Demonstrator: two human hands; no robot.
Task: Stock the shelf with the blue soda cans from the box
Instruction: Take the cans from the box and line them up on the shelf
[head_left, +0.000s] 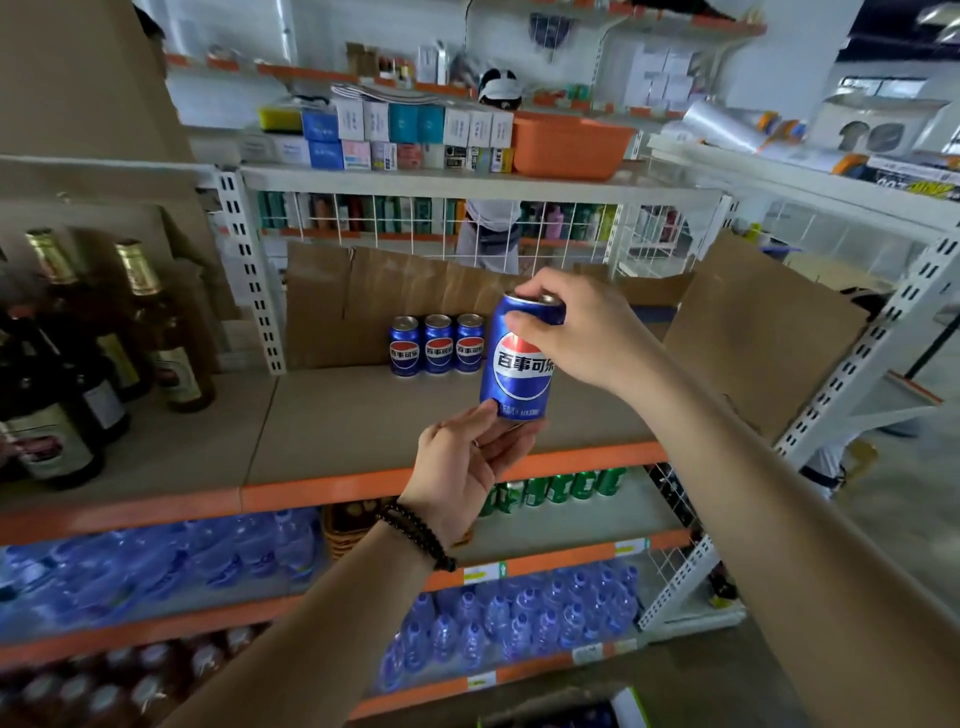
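Mid-placement. Can (517, 358) held upright above shelf (332, 415), right hand (582, 338) pinching top, left hand (470, 467) cupping base. Next: set beside row of three cans (437, 345) at back, label forward.

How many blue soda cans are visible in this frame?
4. Three stand in a row at the back of the shelf. One is held between the left hand and right hand. Others may be hidden.

can top (524, 353): rim covered by the right hand (576, 332)
can base: hidden behind the left hand (467, 467)
box (566, 714): cut off by the bottom edge
bottom-shelf bottles (78, 686): blurred, labels unreadable
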